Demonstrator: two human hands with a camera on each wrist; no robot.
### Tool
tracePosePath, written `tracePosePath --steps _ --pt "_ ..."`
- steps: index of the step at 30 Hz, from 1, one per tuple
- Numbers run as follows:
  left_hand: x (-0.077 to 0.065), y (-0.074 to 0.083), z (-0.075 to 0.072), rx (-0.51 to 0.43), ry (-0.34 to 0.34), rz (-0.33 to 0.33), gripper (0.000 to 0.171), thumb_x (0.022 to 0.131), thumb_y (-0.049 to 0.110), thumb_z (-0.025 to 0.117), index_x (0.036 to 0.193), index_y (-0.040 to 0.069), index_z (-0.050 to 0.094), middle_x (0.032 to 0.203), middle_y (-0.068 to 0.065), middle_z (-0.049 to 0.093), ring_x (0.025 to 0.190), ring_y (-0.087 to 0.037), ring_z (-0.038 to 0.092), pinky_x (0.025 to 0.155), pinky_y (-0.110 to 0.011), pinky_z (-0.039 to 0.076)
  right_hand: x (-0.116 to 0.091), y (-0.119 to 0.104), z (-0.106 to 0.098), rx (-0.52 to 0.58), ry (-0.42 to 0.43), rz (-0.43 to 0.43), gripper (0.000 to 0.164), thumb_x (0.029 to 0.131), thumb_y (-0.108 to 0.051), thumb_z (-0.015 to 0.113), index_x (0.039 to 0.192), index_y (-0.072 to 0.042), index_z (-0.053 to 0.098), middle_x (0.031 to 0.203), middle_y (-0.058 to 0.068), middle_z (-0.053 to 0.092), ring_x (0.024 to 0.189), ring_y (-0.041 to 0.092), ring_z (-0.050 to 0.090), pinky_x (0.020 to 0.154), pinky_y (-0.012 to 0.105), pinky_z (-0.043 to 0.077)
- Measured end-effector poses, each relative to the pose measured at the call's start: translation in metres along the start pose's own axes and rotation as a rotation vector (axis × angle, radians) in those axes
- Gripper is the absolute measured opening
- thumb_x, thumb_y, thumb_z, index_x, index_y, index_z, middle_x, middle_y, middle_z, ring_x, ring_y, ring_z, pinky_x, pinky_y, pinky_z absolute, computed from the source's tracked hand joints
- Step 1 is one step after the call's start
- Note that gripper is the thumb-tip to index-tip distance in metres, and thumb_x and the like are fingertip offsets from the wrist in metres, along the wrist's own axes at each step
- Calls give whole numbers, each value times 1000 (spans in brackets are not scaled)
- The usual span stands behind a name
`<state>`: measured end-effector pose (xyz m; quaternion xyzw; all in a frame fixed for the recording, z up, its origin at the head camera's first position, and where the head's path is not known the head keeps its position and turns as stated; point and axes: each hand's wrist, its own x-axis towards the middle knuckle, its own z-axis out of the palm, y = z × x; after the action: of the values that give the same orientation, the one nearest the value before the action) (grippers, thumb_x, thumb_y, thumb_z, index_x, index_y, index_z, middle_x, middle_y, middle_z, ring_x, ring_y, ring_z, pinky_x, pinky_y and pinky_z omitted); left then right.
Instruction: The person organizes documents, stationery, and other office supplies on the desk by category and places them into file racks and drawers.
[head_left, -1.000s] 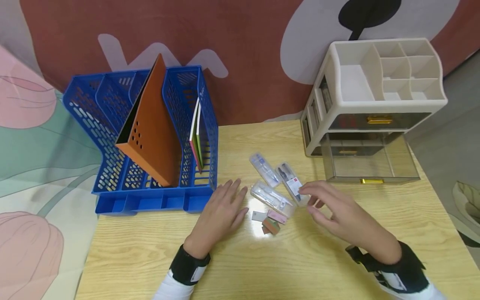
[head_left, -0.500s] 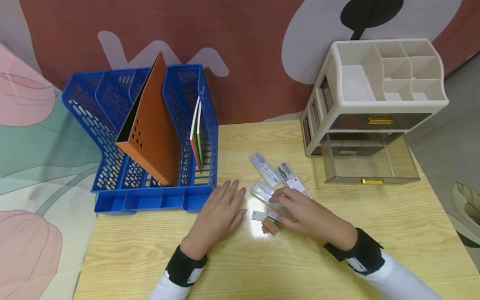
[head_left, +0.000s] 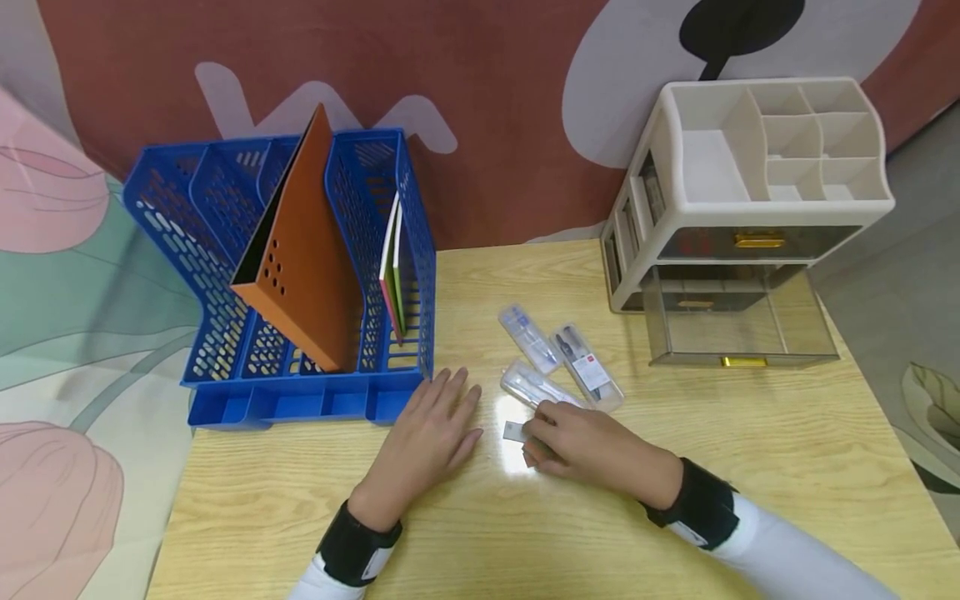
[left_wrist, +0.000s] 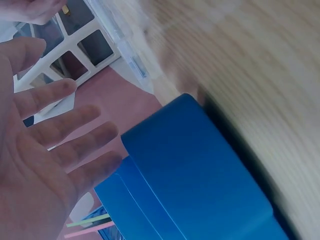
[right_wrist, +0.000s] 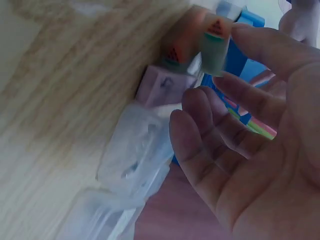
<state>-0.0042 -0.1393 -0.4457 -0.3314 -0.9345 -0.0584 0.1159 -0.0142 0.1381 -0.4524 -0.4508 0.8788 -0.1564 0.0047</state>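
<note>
In the right wrist view my right hand point(head_left: 592, 442) pinches a green-and-orange eraser point(right_wrist: 215, 47) between thumb and index finger. Right behind it lies a second eraser point(right_wrist: 180, 40) of similar colours, with a pink eraser point(right_wrist: 165, 86) beside that one. A small grey block point(head_left: 514, 432) shows at the fingertips in the head view; the hand hides much of this group. Just beyond the fingers is a clear plastic case point(head_left: 531, 385). My left hand point(head_left: 420, 442) rests with fingers spread on the table, close to the front of the blue file rack point(head_left: 345, 396).
Two more clear cases, one with blue contents point(head_left: 529, 340) and one with a white label point(head_left: 587, 369), lie farther back. An orange folder point(head_left: 311, 258) and thin booklets point(head_left: 393, 275) stand in the rack. At right, a white drawer organizer point(head_left: 712, 167) has a transparent drawer point(head_left: 742, 333) pulled out.
My right hand has come left and down from beside the labelled case to the erasers, and now pinches one. The left hand has shifted slightly left and toward me.
</note>
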Motion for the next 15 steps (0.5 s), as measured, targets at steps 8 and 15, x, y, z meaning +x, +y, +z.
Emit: tracePosePath --steps 8,15 --pt "-8 -2 0 -19 -18 -38 52 97 39 66 138 7 62 148 -20 57 135 -41 56 110 -57 48 2 -10 4 12 7 -9 16 90 -18 78 91 -20 62 83 -9 52 70 3 47 60 16 44" --pt "-9 0 0 -16 -25 -46 51 97 38 67 137 7 63 149 -20 57 135 -42 56 109 -58 49 3 -20 6 5 -34 23 14 92 -14 74 101 -19 66 87 -4 57 72 9 52 60 17 47"
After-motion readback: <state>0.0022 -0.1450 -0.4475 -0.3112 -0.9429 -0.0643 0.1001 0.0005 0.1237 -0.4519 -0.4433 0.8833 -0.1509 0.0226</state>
